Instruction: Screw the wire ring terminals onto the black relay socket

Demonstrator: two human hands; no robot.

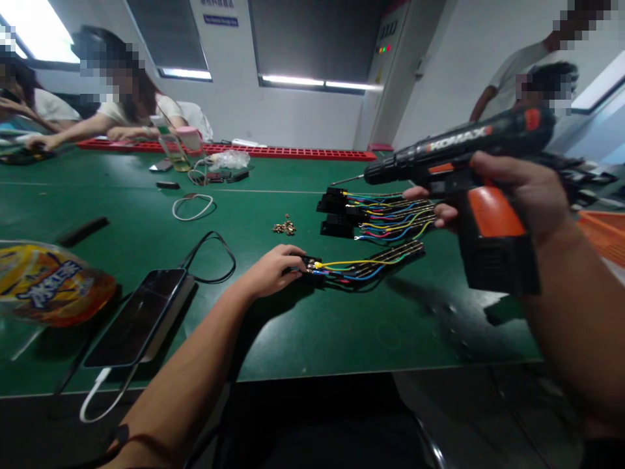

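My right hand (530, 185) grips a black and orange cordless drill (439, 151), raised over the right side of the table. Its long thin bit points left, above the wired parts. With bent fingers, my left hand (271, 270) holds the left end of a black terminal block (310, 266) on the table. Yellow, blue and other wires (361, 264) run from that block to a dark strip at the right. Behind it lie several similar black blocks with coloured wires (338, 225). A small heap of brass-coloured screws (284, 227) sits just beyond my left hand.
On the left of the green table (303, 352) are a phone (139, 319) with cables and a large drink bottle (53, 283) lying down. A white cable loop (193, 207) lies farther back. An orange basket (603, 238) stands at right. Co-workers sit across the table.
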